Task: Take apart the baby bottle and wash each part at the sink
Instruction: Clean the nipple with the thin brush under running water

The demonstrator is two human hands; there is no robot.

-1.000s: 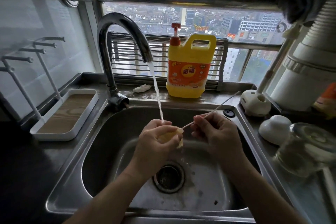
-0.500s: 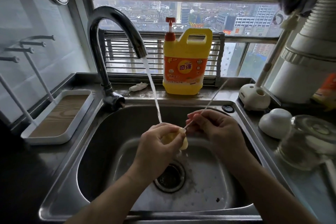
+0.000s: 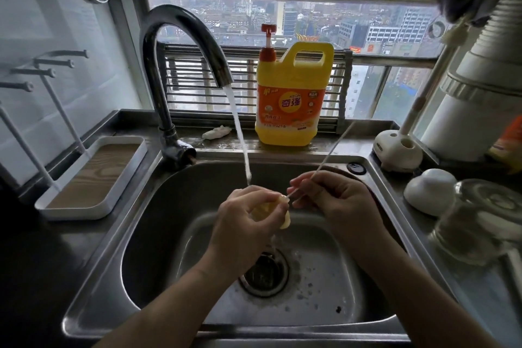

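Over the steel sink [image 3: 135,237], my left hand [image 3: 245,223] grips a small pale yellow bottle part [image 3: 284,220], mostly hidden by the fingers. My right hand [image 3: 336,198] pinches a thin white brush [image 3: 333,150] whose tip meets the top of that part; its handle slants up and to the right. Water runs from the curved tap [image 3: 180,45] and lands on my left hand. On the right counter stand a clear glass bottle body [image 3: 480,220], upside down, and a white dome-shaped cap [image 3: 429,189].
A yellow dish-soap jug [image 3: 291,104] with a red pump stands on the ledge behind the sink. A white drying rack [image 3: 93,178] with pegs sits at the left. A white brush stand [image 3: 395,150] is at the back right. The drain [image 3: 265,274] lies below my hands.
The thin brush has slid further toward the yellow part, and its handle now tilts more upright. My hands stay under the running water.
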